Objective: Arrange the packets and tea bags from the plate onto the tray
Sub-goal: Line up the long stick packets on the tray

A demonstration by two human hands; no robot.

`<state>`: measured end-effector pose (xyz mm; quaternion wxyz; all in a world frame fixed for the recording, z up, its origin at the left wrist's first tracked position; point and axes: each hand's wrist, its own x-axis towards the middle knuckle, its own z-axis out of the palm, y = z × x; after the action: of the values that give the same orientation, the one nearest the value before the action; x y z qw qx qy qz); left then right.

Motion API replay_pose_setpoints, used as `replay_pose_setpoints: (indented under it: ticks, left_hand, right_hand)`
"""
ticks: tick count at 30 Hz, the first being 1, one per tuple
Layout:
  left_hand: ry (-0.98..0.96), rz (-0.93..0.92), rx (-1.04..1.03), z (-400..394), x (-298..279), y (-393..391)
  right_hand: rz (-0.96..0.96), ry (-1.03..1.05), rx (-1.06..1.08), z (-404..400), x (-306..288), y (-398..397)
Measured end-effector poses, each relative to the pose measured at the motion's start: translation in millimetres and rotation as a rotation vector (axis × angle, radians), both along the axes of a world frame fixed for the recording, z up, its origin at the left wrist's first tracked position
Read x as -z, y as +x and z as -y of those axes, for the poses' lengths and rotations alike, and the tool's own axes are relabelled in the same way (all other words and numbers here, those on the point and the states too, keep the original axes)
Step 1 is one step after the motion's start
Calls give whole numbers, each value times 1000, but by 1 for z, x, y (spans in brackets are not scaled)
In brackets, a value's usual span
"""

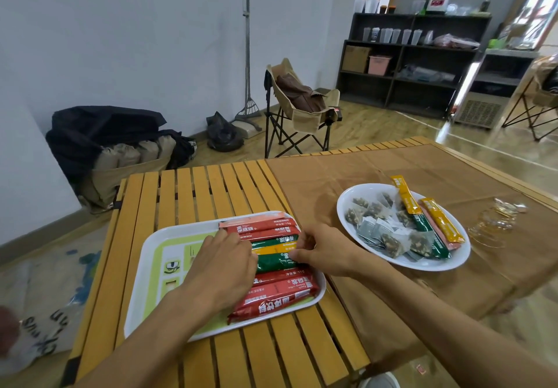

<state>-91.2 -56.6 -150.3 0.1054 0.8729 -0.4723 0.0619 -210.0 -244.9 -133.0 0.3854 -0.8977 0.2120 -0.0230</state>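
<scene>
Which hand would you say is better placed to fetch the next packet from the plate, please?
Probably the right hand: it sits at the tray edge nearest the white plate, while the left hand lies farther away.

1. This looks like a small drinks shop or café room kept in a casual, camping style.
2. A dark shelf unit (413, 58) against the far wall holds rows of plastic cups (392, 35), a cardboard box and a pink basket.
3. A steel machine (480, 110) stands beside it.
4. Folding camp chairs (299, 107) and a slatted wooden desk (193, 194) stand on the wood floor.
</scene>
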Motion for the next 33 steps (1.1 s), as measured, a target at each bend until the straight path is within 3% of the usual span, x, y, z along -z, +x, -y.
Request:
replay_pose_setpoints:
  ticks: [10, 21, 29, 33]
  left_hand:
    - [-196, -27, -99, 14, 2, 12]
    - [-31, 79, 70, 13, 11, -9]
    - [38, 66, 51, 12, 13, -19]
    - [44, 64, 58, 11, 13, -21]
  right_hand:
    - [257, -56, 290, 9, -3, 18]
    - [211, -193, 271, 20, 9, 11]
    - [122, -416, 776, 113, -3, -49]
    - [-51, -518, 854, 141, 7, -70]
